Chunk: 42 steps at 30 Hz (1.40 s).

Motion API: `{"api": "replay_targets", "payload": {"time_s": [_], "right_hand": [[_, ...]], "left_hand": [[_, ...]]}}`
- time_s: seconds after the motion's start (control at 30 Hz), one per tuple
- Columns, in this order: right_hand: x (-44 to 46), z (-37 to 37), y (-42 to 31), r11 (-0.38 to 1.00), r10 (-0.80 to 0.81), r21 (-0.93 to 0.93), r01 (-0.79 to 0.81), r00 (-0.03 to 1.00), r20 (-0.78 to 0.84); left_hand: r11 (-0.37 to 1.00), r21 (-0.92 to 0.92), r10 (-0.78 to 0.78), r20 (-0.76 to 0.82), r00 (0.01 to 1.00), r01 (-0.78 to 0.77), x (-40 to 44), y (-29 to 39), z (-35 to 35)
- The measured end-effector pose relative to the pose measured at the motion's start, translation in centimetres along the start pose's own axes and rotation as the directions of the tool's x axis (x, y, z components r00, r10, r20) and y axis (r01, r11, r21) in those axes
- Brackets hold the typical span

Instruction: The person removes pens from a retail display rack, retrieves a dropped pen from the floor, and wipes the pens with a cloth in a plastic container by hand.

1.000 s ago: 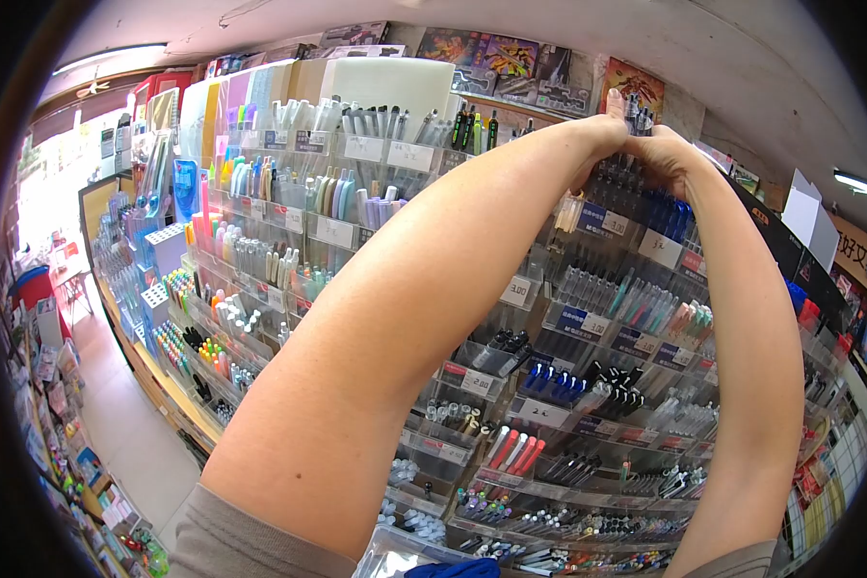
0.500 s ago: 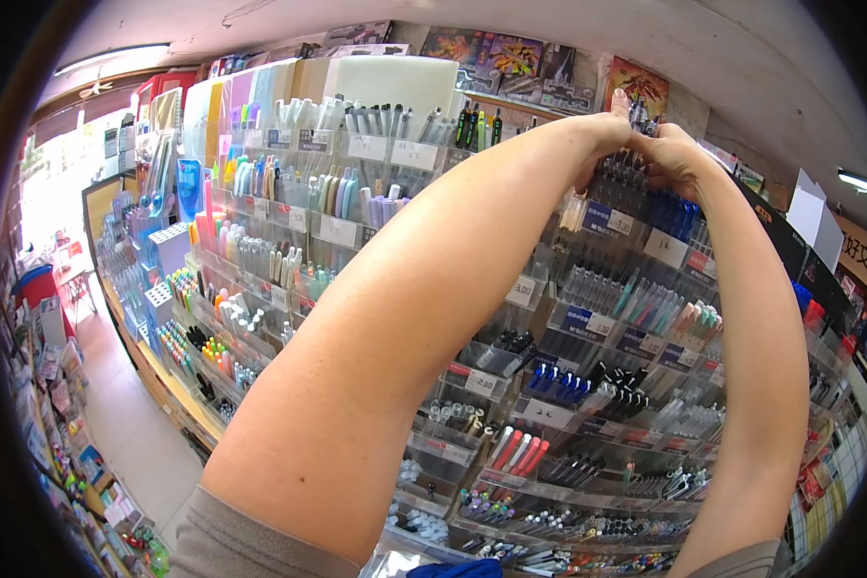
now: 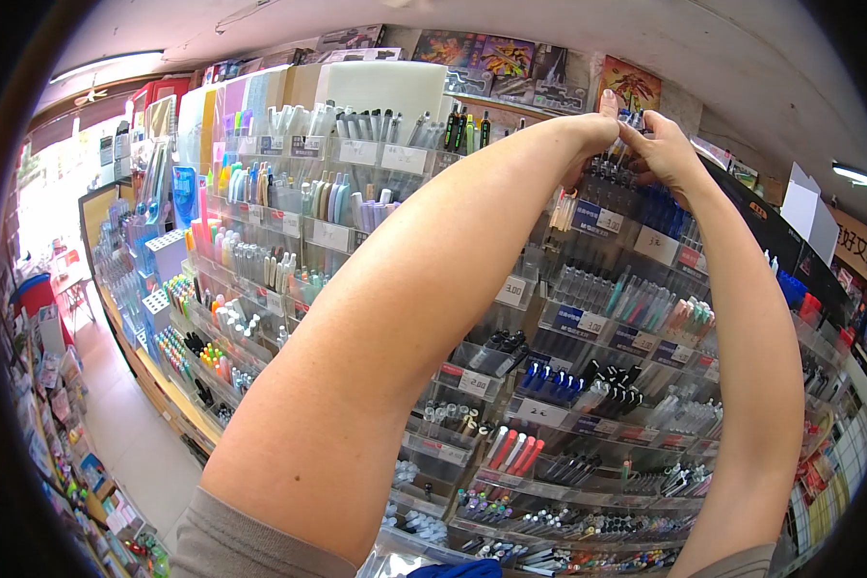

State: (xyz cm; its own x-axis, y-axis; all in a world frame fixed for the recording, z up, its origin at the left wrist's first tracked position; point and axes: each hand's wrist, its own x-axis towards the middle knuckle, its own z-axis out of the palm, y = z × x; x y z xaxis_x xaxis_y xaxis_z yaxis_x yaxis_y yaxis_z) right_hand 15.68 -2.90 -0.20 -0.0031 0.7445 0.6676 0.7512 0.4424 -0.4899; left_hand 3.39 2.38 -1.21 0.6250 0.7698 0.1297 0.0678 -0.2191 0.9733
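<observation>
Both arms reach up to the top tier of a clear acrylic pen rack. My left hand (image 3: 601, 129) is closed around a bundle of pens (image 3: 631, 121), its thumb pointing up and most fingers hidden behind the wrist. On the right side of the same bundle, my right hand (image 3: 667, 154) curls in with thumb and forefinger against the pens. Dark clear-barrelled pens (image 3: 611, 170) stand in the compartment just below the hands. Blue pens (image 3: 661, 207) sit beneath my right hand. A price label (image 3: 598, 219) is fixed to the tier's front.
Tiers of pens and markers fill the stepped rack (image 3: 331, 235) on both sides. Boxed toys (image 3: 507, 58) line the shelf above. A black display board (image 3: 790, 241) slants at the right. An aisle floor (image 3: 130, 424) runs along the left, beside stacked goods (image 3: 63, 462).
The view has shifted slightly, so the rack and hands appear a little further left. The right hand's fingers have opened a bit around the top of the pens; both hands stay at the bundle.
</observation>
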Motion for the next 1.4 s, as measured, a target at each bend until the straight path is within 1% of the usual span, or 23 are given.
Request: {"api": "replay_targets", "payload": {"time_s": [0.07,0.17,0.27,0.37,0.47,0.57,0.67,0.77,0.8,0.9,0.97,1.07,1.17,1.2,1.27,1.33,1.37,1.4], "right_hand": [[-0.2,-0.1,-0.4,1.0,-0.006,-0.027,0.008,0.999,0.043],[0.3,0.2,-0.2,0.991,0.008,-0.134,-0.003,0.999,0.032],[-0.2,0.6,-0.7,0.999,-0.015,-0.03,0.012,0.996,-0.083],[0.0,0.2,-0.1,0.996,-0.047,0.074,0.049,0.999,-0.023],[0.0,0.2,-0.1,0.997,-0.059,0.052,0.058,0.998,0.01],[-0.5,0.5,-0.6,0.972,-0.127,0.189,0.14,0.989,-0.08],[-0.3,0.8,-0.5,0.963,-0.256,0.086,0.257,0.966,-0.026],[1.5,0.7,1.5,0.936,-0.319,-0.162,0.313,0.948,-0.01],[1.4,0.9,1.4,0.947,-0.302,-0.129,0.295,0.953,-0.036],[0.9,1.0,1.1,0.958,-0.274,-0.085,0.275,0.961,0.019],[0.9,1.0,1.0,0.958,-0.248,-0.138,0.252,0.968,0.045],[1.2,1.0,1.0,0.96,-0.208,-0.18,0.216,0.976,0.061],[1.6,0.9,1.3,0.964,-0.179,-0.19,0.188,0.982,0.062],[1.5,0.9,1.1,0.965,-0.172,-0.191,0.181,0.983,0.062],[0.7,0.9,0.7,0.984,-0.164,-0.078,0.163,0.987,-0.007],[-0.7,0.7,-0.1,0.986,-0.16,0.03,0.163,0.983,-0.088],[-0.7,0.7,0.0,0.982,-0.173,0.062,0.177,0.983,-0.065],[-0.6,0.7,0.1,0.978,-0.185,0.094,0.188,0.982,-0.043]], "left_hand": [[0.999,-0.039,0.031,0.018,0.999,-0.031,-1.5,0.0,0.5],[0.999,0.028,-0.021,-0.014,1.0,0.022,0.6,-0.1,-0.3],[0.997,0.071,0.017,-0.016,1.0,-0.015,-0.6,-0.1,0.2],[0.999,0.049,0.012,-0.023,1.0,-0.011,-0.9,0.0,0.2],[0.997,0.073,0.036,-0.006,0.999,-0.036,-1.2,-0.1,0.2],[0.997,0.073,0.022,-0.014,1.0,-0.021,-0.9,0.0,0.2],[0.998,0.059,-0.003,-0.034,0.999,0.005,0.3,-0.1,-0.2],[0.997,0.071,0.01,0.033,0.999,-0.013,-0.6,-0.1,-0.1],[0.997,0.081,0.014,0.034,0.999,-0.017,-0.4,-0.1,-0.1],[0.992,0.122,0.006,0.018,1.0,-0.009,0.4,-0.2,-0.5],[0.985,0.168,-0.024,-0.01,1.0,0.026,1.1,-0.1,-0.9],[0.984,0.179,0.013,0.0,1.0,-0.013,0.2,-0.2,-0.4],[0.982,0.17,0.088,-0.052,0.995,-0.079,1.2,-0.9,-0.5],[0.978,0.19,0.099,-0.044,0.994,-0.089,0.5,-0.8,-0.4],[0.967,0.23,0.12,-0.029,0.992,-0.11,-1.0,-0.8,-0.1],[0.955,0.274,0.139,-0.064,0.988,-0.117,-0.2,-0.7,-0.4],[0.948,0.296,0.148,-0.08,0.986,-0.118,0.2,-0.7,-0.4],[0.967,0.231,0.132,-0.089,0.987,-0.109,0.1,-0.8,-0.4]]}}
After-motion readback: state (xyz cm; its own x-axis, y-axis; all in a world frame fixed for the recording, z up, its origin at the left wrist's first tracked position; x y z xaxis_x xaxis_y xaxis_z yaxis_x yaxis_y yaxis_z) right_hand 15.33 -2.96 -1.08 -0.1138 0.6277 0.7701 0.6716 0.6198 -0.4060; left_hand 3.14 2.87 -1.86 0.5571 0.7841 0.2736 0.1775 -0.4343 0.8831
